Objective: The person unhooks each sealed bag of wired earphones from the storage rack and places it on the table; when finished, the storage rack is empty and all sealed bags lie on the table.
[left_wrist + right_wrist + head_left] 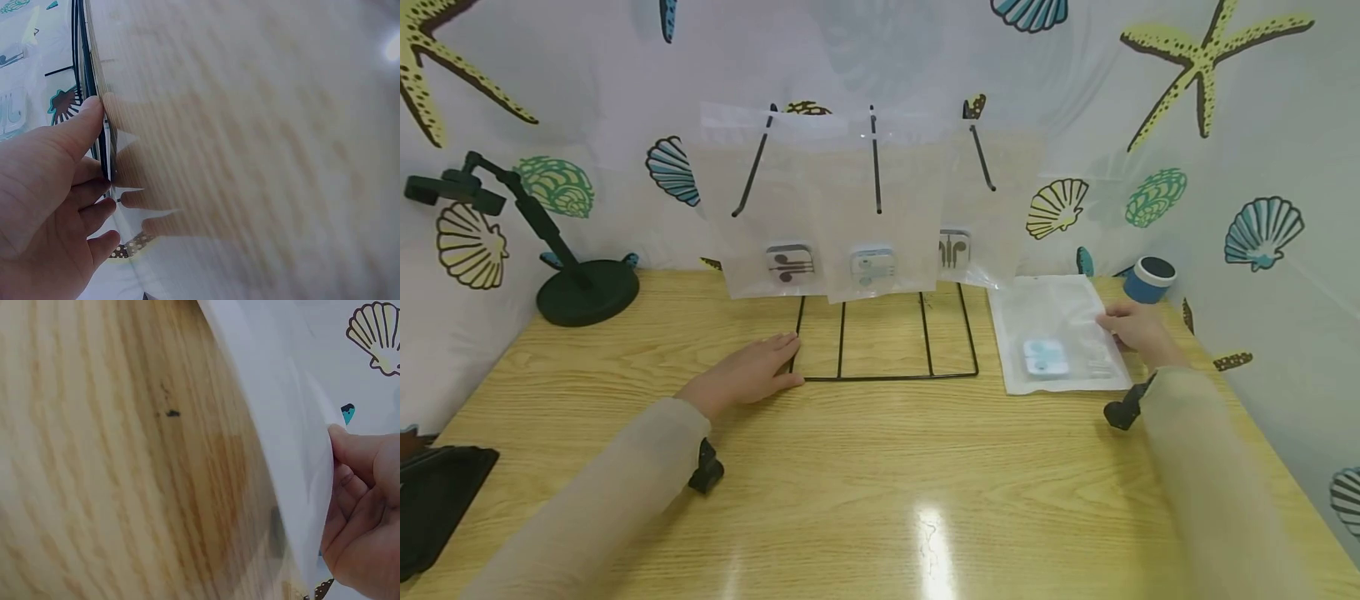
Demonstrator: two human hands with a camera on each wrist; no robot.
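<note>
A whitish pouch (pixel 1060 308) showing a pale earphone case (pixel 1046 357) is being pinched at its right edge, right of a black wire rack (pixel 883 378) standing on the worktop (pixel 850 467) and bearing three hanging pouches (pixel 850 200).

No txt, brand or no. legible; any print on the plastic bags (pixel 910 212) or earphone cases (pixel 1046 357) is too small/blurry to read.
</note>
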